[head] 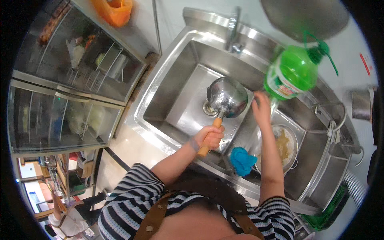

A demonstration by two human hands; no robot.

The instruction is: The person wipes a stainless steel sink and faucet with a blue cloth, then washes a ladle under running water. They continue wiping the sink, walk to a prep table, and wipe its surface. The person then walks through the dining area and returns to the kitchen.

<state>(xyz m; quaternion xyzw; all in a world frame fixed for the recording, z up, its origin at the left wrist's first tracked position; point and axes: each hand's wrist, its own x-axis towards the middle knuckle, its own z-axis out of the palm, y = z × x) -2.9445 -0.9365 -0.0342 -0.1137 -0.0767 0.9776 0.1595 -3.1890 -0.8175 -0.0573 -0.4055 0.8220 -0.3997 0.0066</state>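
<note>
My left hand (210, 138) grips the wooden handle (217, 122) of a round-bottomed steel pan (228, 96). The pan hangs over the left sink basin (183, 105), close to its drain. Above the divider between the basins is my right hand (261, 106), its thumb a little apart from the fingers and nothing visible in it. Just beyond it stands a large green detergent bottle (295, 72) with a pump top. In the right basin a metal pot (295, 150) holds cloudy, yellowish liquid, partly hidden by my right forearm. A blue cloth (243, 160) lies beside this pot.
A faucet (232, 36) rises at the sink's back edge. Glass-door refrigerators (75, 87) stand to the left, with an orange container (115, 10) near them. A green crate (327, 210) sits at the lower right. Another person (70, 220) is at the lower left, beside shelving.
</note>
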